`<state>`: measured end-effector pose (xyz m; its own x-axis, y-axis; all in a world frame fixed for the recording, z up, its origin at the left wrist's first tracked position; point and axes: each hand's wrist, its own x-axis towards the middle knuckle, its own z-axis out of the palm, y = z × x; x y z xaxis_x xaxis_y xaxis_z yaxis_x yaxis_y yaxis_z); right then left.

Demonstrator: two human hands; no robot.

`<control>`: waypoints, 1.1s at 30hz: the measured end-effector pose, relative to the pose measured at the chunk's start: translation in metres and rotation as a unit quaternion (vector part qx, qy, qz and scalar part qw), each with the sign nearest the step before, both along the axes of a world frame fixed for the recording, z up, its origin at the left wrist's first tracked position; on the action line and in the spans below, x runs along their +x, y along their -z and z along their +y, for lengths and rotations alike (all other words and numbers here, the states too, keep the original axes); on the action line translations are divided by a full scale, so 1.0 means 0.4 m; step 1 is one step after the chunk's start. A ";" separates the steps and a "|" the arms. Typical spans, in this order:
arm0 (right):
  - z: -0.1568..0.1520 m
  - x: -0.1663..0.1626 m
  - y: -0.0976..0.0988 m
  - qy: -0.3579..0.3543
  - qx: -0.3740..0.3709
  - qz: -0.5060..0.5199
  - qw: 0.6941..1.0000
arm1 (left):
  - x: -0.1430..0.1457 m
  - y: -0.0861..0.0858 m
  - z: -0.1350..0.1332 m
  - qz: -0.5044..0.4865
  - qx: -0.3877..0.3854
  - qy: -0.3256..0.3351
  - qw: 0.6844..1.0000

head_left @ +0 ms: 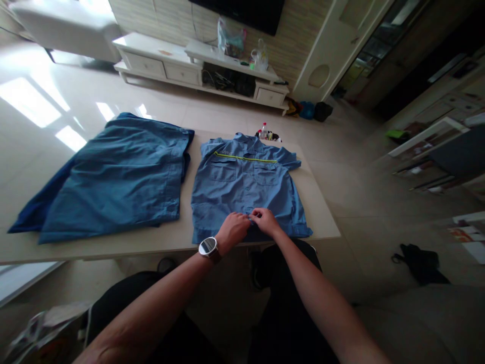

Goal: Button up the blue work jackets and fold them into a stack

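Observation:
A blue short-sleeved shirt [223, 194] with a yellow-green stripe across the chest lies face up on the table, its collar pointing away from me. Both my hands meet at the bottom of its front button placket. My left hand [235, 226], with a watch [208, 246] on the wrist, has its fingers closed on the shirt's front edge. Beside it, my right hand [265, 220] pinches the same spot with thumb and forefinger. The button there, if any, is hidden by my fingers. Left of the shirt lies a stack of darker blue garments [125, 177].
The pale table [322, 222] ends close to my knees. Bottles [264, 130] stand past the shirt's collar. A white TV cabinet [151, 55] with plastic bags [229, 38] runs along the wall. A dark bag-like item [420, 264] lies on the floor at right.

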<state>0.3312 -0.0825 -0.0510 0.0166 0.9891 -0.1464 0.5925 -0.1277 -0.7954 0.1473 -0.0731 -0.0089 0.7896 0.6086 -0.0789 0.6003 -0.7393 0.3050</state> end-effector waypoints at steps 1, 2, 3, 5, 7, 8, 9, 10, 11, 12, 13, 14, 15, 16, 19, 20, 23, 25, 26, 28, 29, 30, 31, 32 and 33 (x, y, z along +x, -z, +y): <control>0.003 0.002 0.002 -0.008 -0.017 0.011 1.000 | -0.004 0.000 -0.001 0.002 -0.001 -0.001 1.000; 0.007 0.005 0.003 -0.024 -0.036 0.025 0.999 | -0.009 -0.001 -0.002 0.004 -0.002 -0.007 1.000; 0.011 0.008 0.003 -0.042 -0.056 0.043 0.997 | -0.015 -0.002 -0.003 0.007 -0.004 -0.016 1.000; 0.021 0.011 0.001 -0.079 -0.087 0.078 0.990 | -0.027 -0.006 -0.004 0.009 -0.008 -0.042 0.999; 0.032 0.010 0.001 -0.097 -0.101 0.094 0.986 | -0.039 -0.010 -0.003 0.010 -0.009 -0.050 0.999; 0.036 0.006 0.002 -0.098 -0.103 0.094 0.985 | -0.044 -0.011 -0.002 0.011 -0.010 -0.045 0.999; 0.040 0.001 0.004 -0.096 -0.106 0.090 0.986 | -0.049 -0.012 -0.002 0.014 -0.011 -0.038 0.999; 0.043 -0.006 0.007 -0.092 -0.107 0.085 0.986 | -0.053 -0.011 -0.002 0.017 -0.013 -0.031 0.999; 0.045 -0.014 0.009 -0.087 -0.104 0.078 0.988 | -0.057 -0.009 -0.003 0.020 -0.016 -0.028 0.999; 0.046 -0.022 0.012 -0.083 -0.097 0.070 0.989 | -0.061 -0.007 -0.004 0.022 -0.020 -0.027 0.999; 0.046 -0.031 0.014 -0.081 -0.086 0.060 0.991 | -0.065 -0.005 -0.005 0.025 -0.024 -0.027 0.999; 0.045 -0.039 0.014 -0.083 -0.071 0.048 0.993 | -0.069 -0.003 -0.007 0.028 -0.027 -0.027 0.999; 0.044 -0.047 0.013 -0.089 -0.053 0.035 0.994 | -0.074 -0.002 -0.008 0.031 -0.030 -0.026 0.999; 0.043 -0.053 0.010 -0.097 -0.037 0.026 0.994 | -0.078 -0.003 -0.009 0.032 -0.032 -0.026 0.999; 0.041 -0.062 -0.005 -0.113 -0.021 0.047 0.992 | -0.091 -0.016 -0.004 0.027 -0.029 -0.049 0.998; 0.040 -0.063 -0.011 -0.113 -0.027 0.063 0.991 | -0.095 -0.024 -0.001 0.024 -0.024 -0.060 0.998; 0.041 -0.062 -0.026 -0.108 -0.039 0.104 0.988 | -0.103 -0.050 0.009 0.016 -0.011 -0.086 0.996; 0.042 -0.065 -0.032 -0.098 -0.028 0.113 0.988 | -0.106 -0.063 0.014 0.013 -0.011 -0.099 0.995; 0.043 -0.068 -0.033 -0.090 -0.016 0.113 0.989 | -0.106 -0.068 0.016 0.015 -0.013 -0.109 0.994; 0.044 -0.075 -0.032 -0.071 0.008 0.108 0.992 | -0.107 -0.073 0.019 0.021 -0.023 -0.126 0.992; 0.044 -0.079 -0.030 -0.061 0.015 0.108 0.992 | -0.108 -0.073 0.020 0.022 -0.028 -0.130 0.991; 0.044 -0.082 -0.027 -0.053 0.017 0.110 0.992 | -0.108 -0.073 0.022 0.022 -0.032 -0.128 0.991; 0.045 -0.084 -0.024 -0.049 0.013 0.115 0.992 | -0.108 -0.071 0.023 0.020 -0.034 -0.122 0.992; 0.045 -0.085 -0.021 -0.048 0.008 0.120 0.992 | -0.109 -0.070 0.024 0.018 -0.032 -0.113 0.993; 0.046 -0.086 -0.018 -0.049 0.003 0.124 0.991 | -0.109 -0.068 0.025 0.017 -0.028 -0.103 0.994</control>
<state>0.2969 -0.0643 -0.0439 -0.1159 0.9851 -0.1271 0.3882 -0.0728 -0.9187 0.1038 -0.0632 0.0185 0.6447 0.7513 -0.1413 0.7479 -0.5817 0.3197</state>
